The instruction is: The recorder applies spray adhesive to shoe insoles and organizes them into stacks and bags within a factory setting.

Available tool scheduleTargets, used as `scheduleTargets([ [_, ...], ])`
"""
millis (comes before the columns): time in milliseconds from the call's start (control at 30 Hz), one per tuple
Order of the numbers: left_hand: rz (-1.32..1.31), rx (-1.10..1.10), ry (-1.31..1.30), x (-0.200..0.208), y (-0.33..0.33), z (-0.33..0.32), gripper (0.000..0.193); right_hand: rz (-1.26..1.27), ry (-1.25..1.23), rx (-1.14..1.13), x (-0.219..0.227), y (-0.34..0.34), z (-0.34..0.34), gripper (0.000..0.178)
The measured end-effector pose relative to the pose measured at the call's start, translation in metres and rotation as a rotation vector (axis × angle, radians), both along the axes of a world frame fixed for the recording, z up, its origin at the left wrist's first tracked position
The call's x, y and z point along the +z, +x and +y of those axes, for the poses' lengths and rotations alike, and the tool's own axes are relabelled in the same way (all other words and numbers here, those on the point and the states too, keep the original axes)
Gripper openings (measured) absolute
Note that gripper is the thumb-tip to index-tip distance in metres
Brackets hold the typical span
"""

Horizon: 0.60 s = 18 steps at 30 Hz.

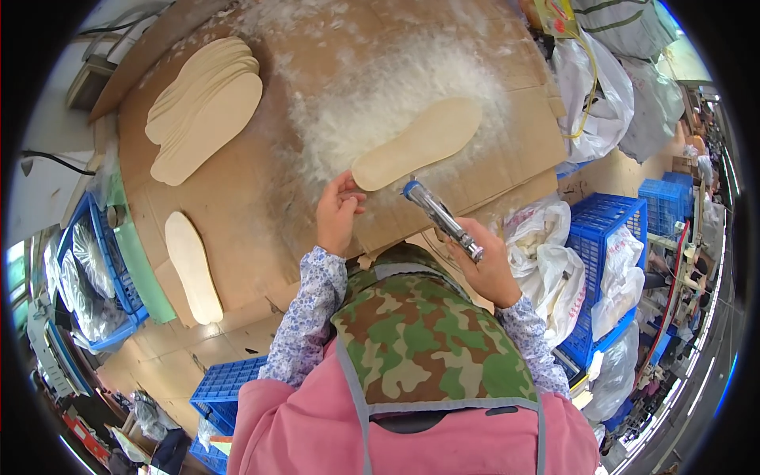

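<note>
A pale beige shoe insole (419, 144) lies flat on the cardboard, inside a fuzzy white patch of dried residue. My left hand (339, 212) is at its narrower end, fingers loosely bent and apart, fingertips at the edge or just touching it. In my right hand (484, 265) is a silver spray gun (440, 212) with a blue tip, pointed up and left toward the insole's lower edge, a little apart from it. At the upper left rests a fanned stack of similar insoles (207, 111). One single insole (192, 265) lies by itself at the lower left.
Brown cardboard (261, 214) covers the worktable. Blue crates (598, 261) and white plastic bags (546, 261) stand at the right, with more bags (594, 87) above. Another blue crate (119, 317) holding clear plastic is at the left. A blue crate (226, 388) sits lower left.
</note>
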<state>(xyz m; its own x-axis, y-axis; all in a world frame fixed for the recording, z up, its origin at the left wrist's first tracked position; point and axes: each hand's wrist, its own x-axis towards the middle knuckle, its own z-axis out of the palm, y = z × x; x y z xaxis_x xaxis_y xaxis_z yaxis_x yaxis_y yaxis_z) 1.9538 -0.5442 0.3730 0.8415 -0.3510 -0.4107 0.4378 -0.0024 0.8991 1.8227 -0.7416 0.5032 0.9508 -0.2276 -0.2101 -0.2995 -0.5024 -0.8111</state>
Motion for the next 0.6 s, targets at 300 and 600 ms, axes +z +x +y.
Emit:
scheduleTargets([
  [300, -0.001, 0.045, 0.076, 0.004, 0.000, -0.005, 0.050, -0.019, 0.059, 0.057, -0.003, -0.011, 0.001, 0.024],
  [600, -0.038, 0.048, 0.118, -0.002, 0.009, -0.025, 0.045, -0.056, -0.143, -0.169, -0.019, -0.021, -0.067, 0.023],
])
